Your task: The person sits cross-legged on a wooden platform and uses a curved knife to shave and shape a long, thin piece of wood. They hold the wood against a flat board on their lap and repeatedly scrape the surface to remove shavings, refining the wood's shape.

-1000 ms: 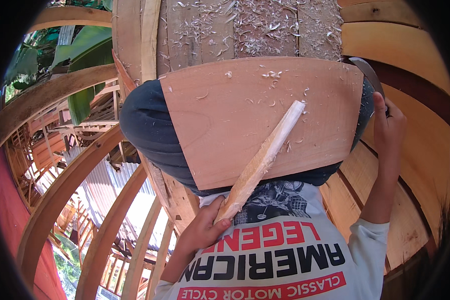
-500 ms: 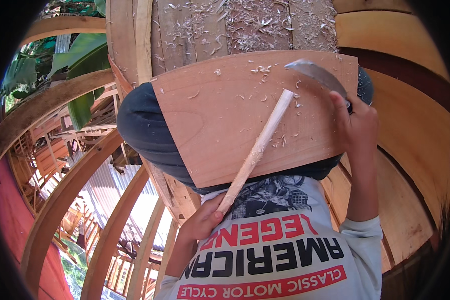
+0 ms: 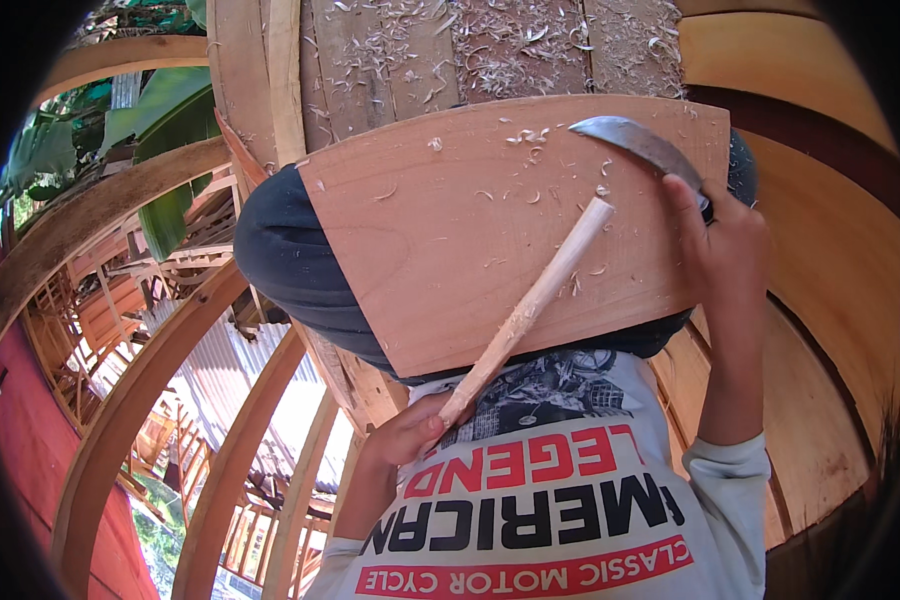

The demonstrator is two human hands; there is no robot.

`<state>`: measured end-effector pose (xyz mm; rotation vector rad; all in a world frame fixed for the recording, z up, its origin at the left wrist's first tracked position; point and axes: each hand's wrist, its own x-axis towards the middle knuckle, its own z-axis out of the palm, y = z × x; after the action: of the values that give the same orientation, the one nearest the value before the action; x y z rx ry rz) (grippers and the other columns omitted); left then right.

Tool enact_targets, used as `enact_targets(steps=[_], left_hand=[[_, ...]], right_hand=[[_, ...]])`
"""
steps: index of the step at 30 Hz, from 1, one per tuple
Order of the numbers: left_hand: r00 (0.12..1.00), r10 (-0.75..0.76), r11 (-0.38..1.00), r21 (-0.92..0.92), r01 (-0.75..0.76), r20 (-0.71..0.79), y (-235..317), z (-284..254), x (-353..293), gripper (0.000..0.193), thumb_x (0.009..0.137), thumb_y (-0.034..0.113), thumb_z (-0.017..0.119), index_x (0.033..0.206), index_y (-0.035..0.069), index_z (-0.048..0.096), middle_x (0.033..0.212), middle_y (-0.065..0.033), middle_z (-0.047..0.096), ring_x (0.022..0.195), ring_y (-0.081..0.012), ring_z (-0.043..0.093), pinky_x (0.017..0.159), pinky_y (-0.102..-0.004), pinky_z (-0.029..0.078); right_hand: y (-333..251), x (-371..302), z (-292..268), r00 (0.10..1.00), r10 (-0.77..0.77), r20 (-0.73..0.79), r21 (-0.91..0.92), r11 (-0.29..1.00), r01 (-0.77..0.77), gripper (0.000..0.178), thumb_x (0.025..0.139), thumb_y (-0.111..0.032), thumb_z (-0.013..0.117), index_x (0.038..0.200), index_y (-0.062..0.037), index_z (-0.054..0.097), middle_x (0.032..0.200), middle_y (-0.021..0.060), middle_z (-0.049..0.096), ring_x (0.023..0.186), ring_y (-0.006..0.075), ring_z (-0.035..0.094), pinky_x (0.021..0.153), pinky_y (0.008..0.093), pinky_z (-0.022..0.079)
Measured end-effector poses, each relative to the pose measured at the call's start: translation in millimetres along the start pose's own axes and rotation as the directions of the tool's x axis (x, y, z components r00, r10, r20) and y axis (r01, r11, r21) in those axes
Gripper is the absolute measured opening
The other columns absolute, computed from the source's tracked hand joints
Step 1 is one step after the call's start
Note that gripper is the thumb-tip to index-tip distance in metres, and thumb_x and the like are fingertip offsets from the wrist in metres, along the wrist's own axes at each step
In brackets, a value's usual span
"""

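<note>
A pale, roughly round wooden stick [image 3: 530, 310] slants up and to the right from my left hand [image 3: 407, 430], which is closed around its lower end close to my shirt. My right hand [image 3: 725, 240] grips a knife with a curved metal blade [image 3: 635, 140]; most of its handle is hidden in my fist. The blade points left, above the stick's upper end and apart from it. A broad flat wooden board [image 3: 450, 240] lies across my lap under both, with a few curled shavings [image 3: 526, 136] on it.
Planks strewn with wood shavings [image 3: 520, 50] lie beyond the board. Curved wooden ribs [image 3: 150, 370] stand at my left, with corrugated metal sheets [image 3: 215, 370] and green leaves [image 3: 170, 110] outside them. Curved planking [image 3: 820, 230] rises at my right.
The stick's upper end has shifted right and slightly down. My right hand has moved slightly right with the knife. Both hands keep their hold.
</note>
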<state>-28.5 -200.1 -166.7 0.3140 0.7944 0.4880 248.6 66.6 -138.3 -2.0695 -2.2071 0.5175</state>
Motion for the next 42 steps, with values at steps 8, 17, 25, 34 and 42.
enact_targets(steps=[8, 17, 25, 34, 42], left_hand=[[1.000, -0.009, 0.974, -0.224, 0.015, 0.028, -30.9, -13.7, -1.2, 0.079, 0.085, 0.067, 0.047, 0.115, -0.006, 0.051, 0.103, -0.0098, 0.051, 0.098, -0.0174, 0.046, 0.087, -0.0292, 0.036], [0.983, -0.135, 0.926, -0.369, 0.081, -0.123, -16.0, 6.5, -3.3, 0.083, 0.083, 0.064, 0.052, 0.125, -0.007, 0.048, 0.120, -0.0159, 0.050, 0.113, -0.0209, 0.045, 0.097, -0.0313, 0.033], [0.997, -0.037, 0.835, -0.546, 0.070, 0.072, -49.2, -15.5, -3.0, 0.087, 0.078, 0.060, 0.060, 0.132, -0.004, 0.041, 0.116, -0.0129, 0.052, 0.109, -0.0189, 0.049, 0.095, -0.0255, 0.036], [0.994, -0.111, 0.747, -0.661, 0.069, -0.021, -39.0, -5.5, -8.5, 0.080, 0.078, 0.052, 0.066, 0.129, -0.004, 0.042, 0.110, -0.0118, 0.054, 0.099, -0.0150, 0.054, 0.087, -0.0223, 0.043], [0.995, -0.082, 0.759, -0.651, 0.027, -0.055, -33.3, -5.3, 1.1, 0.087, 0.074, 0.057, 0.067, 0.132, -0.002, 0.039, 0.114, -0.0129, 0.053, 0.102, -0.0169, 0.054, 0.091, -0.0251, 0.043]], right_hand=[[-22.4, -37.2, -19.8, 0.929, -0.299, 0.218, 0.089, 0.954, 0.286, 0.052, 0.076, -0.052, 0.069, 0.062, -0.0035, 0.055, 0.053, 0.0130, 0.053, 0.051, 0.0297, 0.059, 0.045, 0.0351, 0.042], [-2.0, -7.4, 5.0, 1.000, -0.004, 0.001, 0.044, 0.999, 0.004, 0.058, 0.081, -0.057, 0.063, 0.063, -0.0014, 0.056, 0.052, 0.0154, 0.052, 0.051, 0.0320, 0.057, 0.045, 0.0342, 0.041], [-14.7, -28.3, -29.8, 0.972, -0.169, 0.165, 0.068, 0.985, 0.160, 0.054, 0.082, -0.051, 0.065, 0.065, -0.0009, 0.055, 0.053, 0.0150, 0.052, 0.047, 0.0312, 0.055, 0.046, 0.0359, 0.041], [19.0, 11.0, -4.3, 0.993, 0.115, 0.014, 0.004, 0.993, -0.115, 0.057, 0.086, -0.052, 0.060, 0.067, 0.0023, 0.060, 0.051, 0.0170, 0.052, 0.046, 0.0298, 0.053, 0.045, 0.0361, 0.041], [-30.3, -33.1, -13.8, 0.937, -0.294, 0.189, 0.041, 0.956, 0.292, 0.051, 0.079, -0.054, 0.065, 0.067, -0.0037, 0.062, 0.056, 0.0145, 0.056, 0.050, 0.0289, 0.058, 0.046, 0.0341, 0.043]])
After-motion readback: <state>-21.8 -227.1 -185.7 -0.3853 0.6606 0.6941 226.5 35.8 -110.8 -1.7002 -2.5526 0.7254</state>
